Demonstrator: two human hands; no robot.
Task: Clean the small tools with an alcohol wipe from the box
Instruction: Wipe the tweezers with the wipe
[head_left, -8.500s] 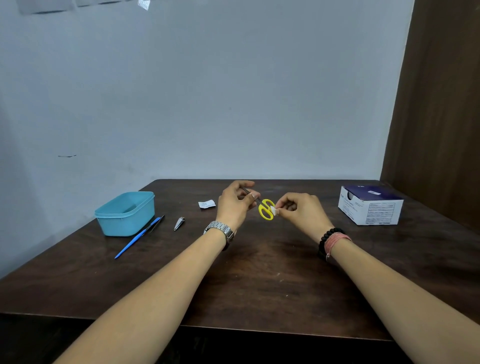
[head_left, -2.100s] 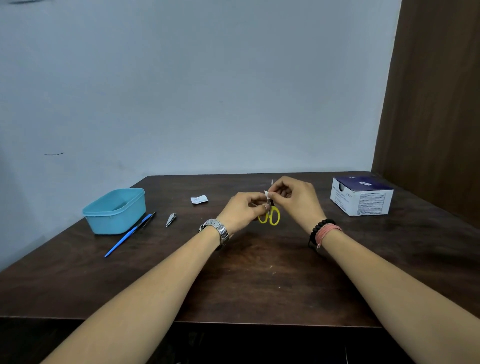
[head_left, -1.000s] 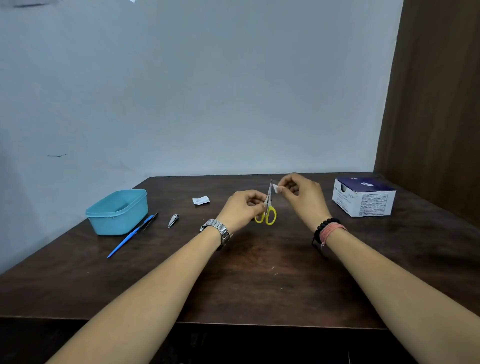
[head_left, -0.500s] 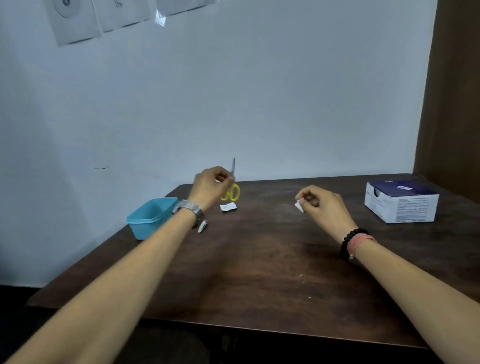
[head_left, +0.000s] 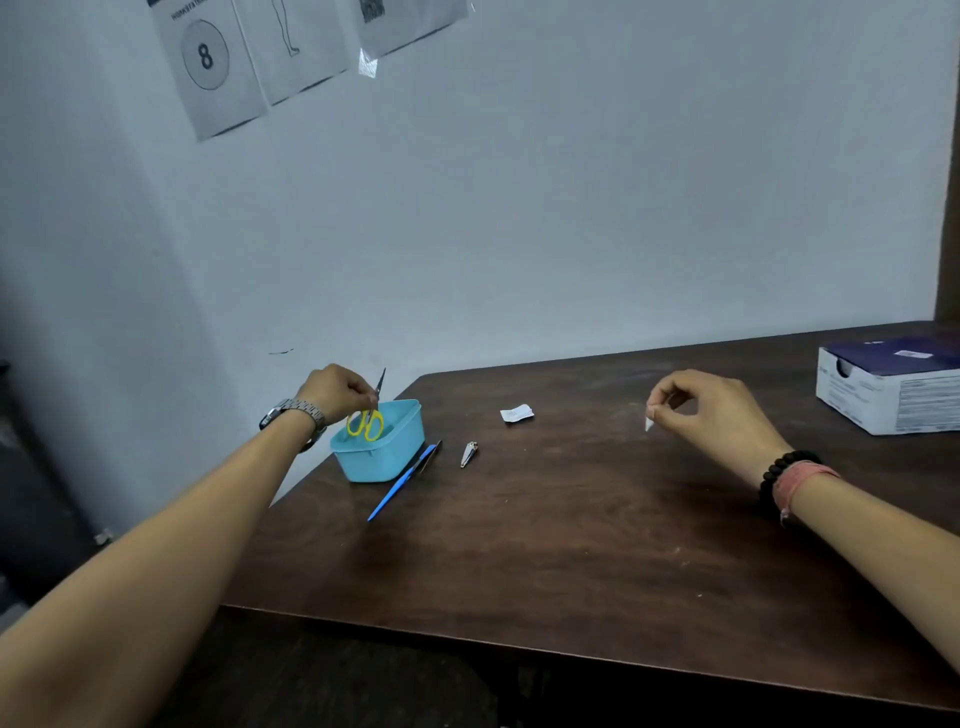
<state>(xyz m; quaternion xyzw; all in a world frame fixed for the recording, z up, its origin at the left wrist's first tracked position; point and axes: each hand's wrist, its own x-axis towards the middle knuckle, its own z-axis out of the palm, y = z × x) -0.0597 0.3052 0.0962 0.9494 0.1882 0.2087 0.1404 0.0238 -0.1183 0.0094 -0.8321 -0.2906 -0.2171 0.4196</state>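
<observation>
Bare forearms, silver metal watch (head_left: 293, 410) on left wrist, black bead bracelet (head_left: 779, 470), pink band (head_left: 800, 480) on right wrist

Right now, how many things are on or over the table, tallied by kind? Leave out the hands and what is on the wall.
Small tools: 3, namely scissors, nail clipper, blue tool
Containers: 2, namely tub, box
Wipes: 1, namely wipe
Wrappers: 1, namely wrapper
Total: 7
</observation>
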